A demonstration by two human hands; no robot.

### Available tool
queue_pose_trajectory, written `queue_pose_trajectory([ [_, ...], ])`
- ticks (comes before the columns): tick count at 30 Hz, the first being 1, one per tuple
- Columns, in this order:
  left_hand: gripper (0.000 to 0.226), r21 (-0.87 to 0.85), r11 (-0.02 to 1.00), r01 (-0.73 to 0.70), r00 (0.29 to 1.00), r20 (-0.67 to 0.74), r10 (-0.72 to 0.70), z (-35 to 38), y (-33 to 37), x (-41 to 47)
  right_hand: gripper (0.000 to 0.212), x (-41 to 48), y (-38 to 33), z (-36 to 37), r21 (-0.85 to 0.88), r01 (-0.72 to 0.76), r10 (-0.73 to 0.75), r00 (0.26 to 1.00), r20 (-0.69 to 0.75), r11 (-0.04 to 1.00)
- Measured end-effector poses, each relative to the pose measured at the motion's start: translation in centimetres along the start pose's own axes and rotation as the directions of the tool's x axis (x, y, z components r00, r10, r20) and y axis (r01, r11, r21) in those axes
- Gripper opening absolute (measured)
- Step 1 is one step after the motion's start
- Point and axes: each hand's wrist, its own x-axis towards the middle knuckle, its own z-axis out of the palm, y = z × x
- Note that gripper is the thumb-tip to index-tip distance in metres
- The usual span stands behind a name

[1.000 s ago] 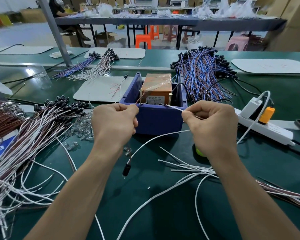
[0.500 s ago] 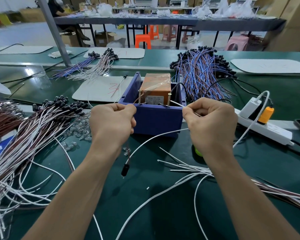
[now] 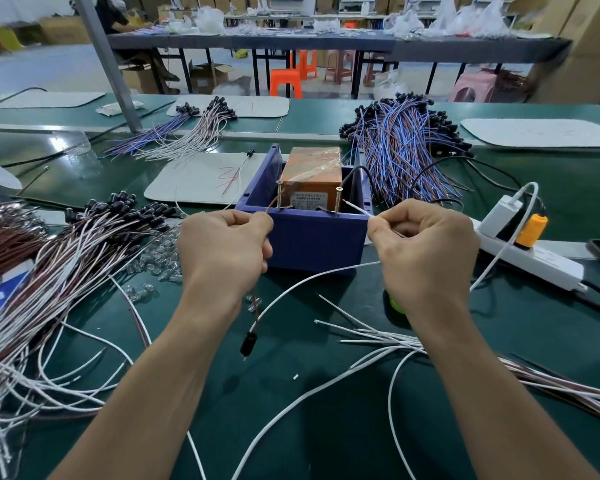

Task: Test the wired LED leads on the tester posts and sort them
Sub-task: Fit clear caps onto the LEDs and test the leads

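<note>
Risk: I see L hand (image 3: 222, 258) pinching brown wire (image 3: 255, 308), R hand (image 3: 426, 254) pinching white wire (image 3: 355, 210) near posts (image 3: 338, 202); tips could slip off, giving false fail.

I have both bare forearms stretched forward side by side, wrists straight, backs of the hands facing up. My left hand (image 3: 222, 251) is curled into a loose fist, thumb and forefinger pinching a brown wire (image 3: 273, 205) at its upper inner corner. My right hand (image 3: 426, 251) mirrors it, fingers curled, pinching a white wire (image 3: 356, 208) that pokes out toward the left hand.
</note>
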Motion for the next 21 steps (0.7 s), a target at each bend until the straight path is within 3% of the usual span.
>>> queue_pose_trajectory([
  [16, 0.020, -0.004, 1.000, -0.007, 1.000, -0.003, 0.007, -0.41, -0.23, 0.03, 0.017, -0.22, -0.40, 0.35, -0.030, 0.017, -0.017, 1.000, 0.016, 0.999],
  [21, 0.030, -0.020, 1.000, 0.001, 1.000, -0.017, -0.001, -0.47, -0.28, 0.14, 0.018, -0.30, -0.37, 0.29, -0.014, 0.010, -0.010, 0.999, 0.033, 1.000],
])
